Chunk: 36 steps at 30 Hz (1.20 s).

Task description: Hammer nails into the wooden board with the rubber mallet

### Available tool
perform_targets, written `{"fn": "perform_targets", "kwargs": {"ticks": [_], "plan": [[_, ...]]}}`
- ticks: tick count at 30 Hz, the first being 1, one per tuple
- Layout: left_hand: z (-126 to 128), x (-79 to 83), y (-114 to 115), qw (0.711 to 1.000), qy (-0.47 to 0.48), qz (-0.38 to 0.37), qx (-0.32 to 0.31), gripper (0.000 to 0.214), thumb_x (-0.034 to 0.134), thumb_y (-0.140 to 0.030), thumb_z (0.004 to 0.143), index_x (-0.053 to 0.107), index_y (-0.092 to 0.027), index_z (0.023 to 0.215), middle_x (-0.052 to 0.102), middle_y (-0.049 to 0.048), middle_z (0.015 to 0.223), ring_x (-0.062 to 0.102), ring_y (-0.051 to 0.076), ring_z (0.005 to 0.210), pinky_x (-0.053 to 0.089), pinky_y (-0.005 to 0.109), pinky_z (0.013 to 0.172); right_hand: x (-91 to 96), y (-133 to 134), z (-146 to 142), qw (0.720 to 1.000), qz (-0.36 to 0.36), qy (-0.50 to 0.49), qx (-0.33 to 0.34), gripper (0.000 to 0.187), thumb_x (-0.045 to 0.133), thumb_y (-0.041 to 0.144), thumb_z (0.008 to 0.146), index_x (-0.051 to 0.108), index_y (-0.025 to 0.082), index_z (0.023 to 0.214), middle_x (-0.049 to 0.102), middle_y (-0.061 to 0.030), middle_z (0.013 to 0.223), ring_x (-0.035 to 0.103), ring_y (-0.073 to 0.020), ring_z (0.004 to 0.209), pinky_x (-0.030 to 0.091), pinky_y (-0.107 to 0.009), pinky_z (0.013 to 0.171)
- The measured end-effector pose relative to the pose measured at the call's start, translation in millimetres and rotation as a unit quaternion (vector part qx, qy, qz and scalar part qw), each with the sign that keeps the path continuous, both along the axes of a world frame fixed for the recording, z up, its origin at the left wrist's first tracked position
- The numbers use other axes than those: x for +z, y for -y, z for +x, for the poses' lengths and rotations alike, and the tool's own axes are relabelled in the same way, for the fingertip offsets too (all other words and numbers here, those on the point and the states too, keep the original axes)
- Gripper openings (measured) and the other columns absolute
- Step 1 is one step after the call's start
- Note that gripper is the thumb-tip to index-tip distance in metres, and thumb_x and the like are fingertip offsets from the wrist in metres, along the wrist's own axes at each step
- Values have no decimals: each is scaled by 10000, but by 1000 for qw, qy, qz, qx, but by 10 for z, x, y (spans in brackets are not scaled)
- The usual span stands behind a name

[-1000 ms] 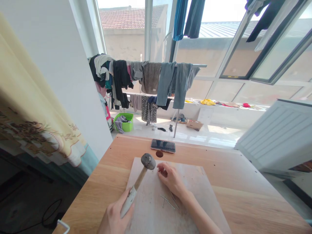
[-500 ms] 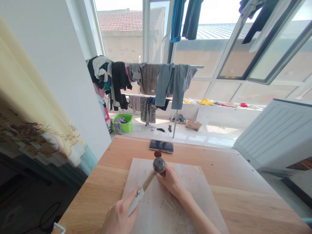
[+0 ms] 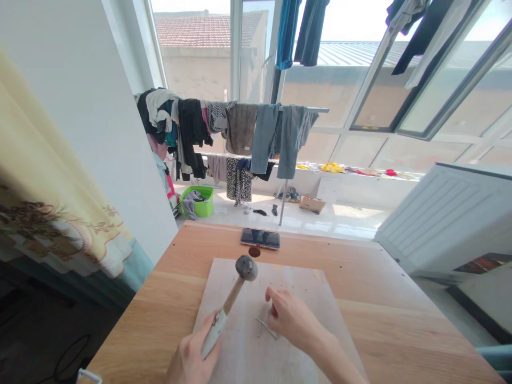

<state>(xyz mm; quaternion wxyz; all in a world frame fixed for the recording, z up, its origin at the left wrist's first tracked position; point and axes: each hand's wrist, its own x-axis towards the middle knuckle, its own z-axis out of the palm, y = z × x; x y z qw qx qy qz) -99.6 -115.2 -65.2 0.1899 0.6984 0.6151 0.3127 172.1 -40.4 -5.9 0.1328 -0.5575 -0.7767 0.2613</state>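
My left hand grips the pale wooden handle of a mallet. Its grey head is raised above the far left part of a whitish board that lies on the wooden table. My right hand rests on the board to the right of the mallet, fingers curled and pinched together near a few thin nails. What the fingers pinch is too small to make out.
A dark phone and a small brown disc lie beyond the board. Behind the table are a laundry rack, a green basket, a white wall on the left and a white panel on the right.
The mallet head swung right onto the spot by my right fingers, then came back up and to the left. My right hand drew back toward me, next to the loose nails.
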Motion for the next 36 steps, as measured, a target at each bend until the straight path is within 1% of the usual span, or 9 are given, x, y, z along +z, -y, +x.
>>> {"fn": "perform_targets", "kwargs": {"ticks": [4,7,10,15,21,28,31,33,36], "plan": [[60,-33,-7,999,21,15,25,405,548,-277,886,660,-243,1273,760,31,1109,742,197,975,585,190,833,-43,-141,-125,999,22,-23,-4,290,521,-23,549,629,186,719,638,-18,614,594,-188,617,325,-258,552],[82,-46,-7,997,34,37,56,398,550,-271,871,677,-244,1248,772,34,1070,748,208,958,593,208,831,-62,-329,-123,994,54,-94,-17,194,541,75,680,641,210,776,674,0,708,616,-167,688,425,-251,641],[74,-22,-16,998,32,35,39,401,566,-264,859,681,-255,1243,767,29,1084,748,206,958,588,199,838,-150,-459,-115,982,96,-153,-58,137,494,179,806,622,207,845,680,-21,802,619,-177,769,468,-287,743],[62,16,-21,999,31,19,30,376,568,-255,864,698,-264,1217,760,25,1104,743,201,974,584,186,833,-330,-468,-136,973,108,-195,-57,108,502,191,814,609,211,814,639,-2,736,565,-159,651,459,-274,646],[59,-8,-29,999,30,10,28,401,583,-272,862,680,-268,1251,757,26,1113,743,204,976,587,191,832,-328,-448,-140,973,104,-204,-42,108,524,162,790,615,215,814,618,2,748,563,-159,672,449,-269,655],[136,233,-106,1000,3,-7,0,420,564,-284,888,651,-279,1298,737,11,1167,724,189,1036,563,178,868,-357,-458,-141,971,85,-216,-49,194,524,150,780,599,222,945,659,14,767,585,-151,655,457,-254,651],[188,344,-133,999,-35,-15,-12,427,551,-288,893,645,-281,1310,739,7,1162,729,190,1023,568,174,847,-388,-458,-139,971,84,-215,-66,117,536,177,790,585,215,889,660,6,748,582,-160,644,443,-262,635],[222,385,-140,998,-56,-25,-17,433,548,-265,884,649,-295,1304,758,3,1112,745,193,974,579,175,810,-397,-461,-132,971,84,-212,-77,103,543,181,785,588,208,873,649,1,728,579,-168,644,430,-267,623],[265,374,-132,996,-76,-37,-27,447,554,-231,867,657,-325,1292,780,1,1033,758,194,912,584,169,762,-394,-463,-116,971,83,-210,-79,229,541,134,737,608,198,947,657,-4,752,581,-175,664,418,-263,616]]}}
